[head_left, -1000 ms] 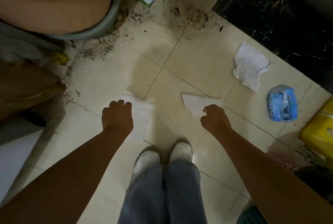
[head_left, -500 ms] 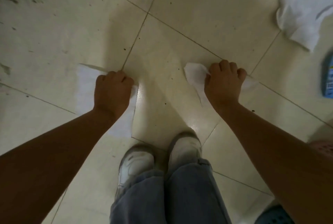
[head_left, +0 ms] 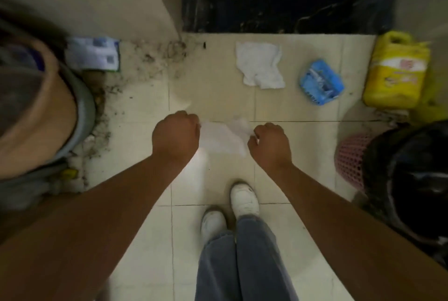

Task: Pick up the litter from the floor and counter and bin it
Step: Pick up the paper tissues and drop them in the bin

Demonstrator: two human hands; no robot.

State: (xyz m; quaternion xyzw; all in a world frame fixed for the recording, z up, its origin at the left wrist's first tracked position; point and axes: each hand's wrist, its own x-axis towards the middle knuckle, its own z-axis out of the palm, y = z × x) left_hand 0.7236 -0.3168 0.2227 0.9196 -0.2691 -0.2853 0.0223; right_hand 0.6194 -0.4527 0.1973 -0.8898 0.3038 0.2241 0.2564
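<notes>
Both hands up off floor since half second ago, papers lifted; left hand (head_left: 175,133) and right hand (head_left: 268,142) fisted on white paper (head_left: 221,137) hanging between; we keep fingers tight, carry right to black bin (head_left: 412,184); cloth (head_left: 259,65), blue packet (head_left: 321,82) remain on floor

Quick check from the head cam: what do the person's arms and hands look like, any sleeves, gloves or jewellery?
Both forearms are bare up to the frame edge, with no sleeves in view. The left hand and right hand wear no gloves, and no watch, bracelet or ring shows on the visible backs and wrists. The picture is dim and a little blurred, so fine marks cannot be ruled out.
</notes>
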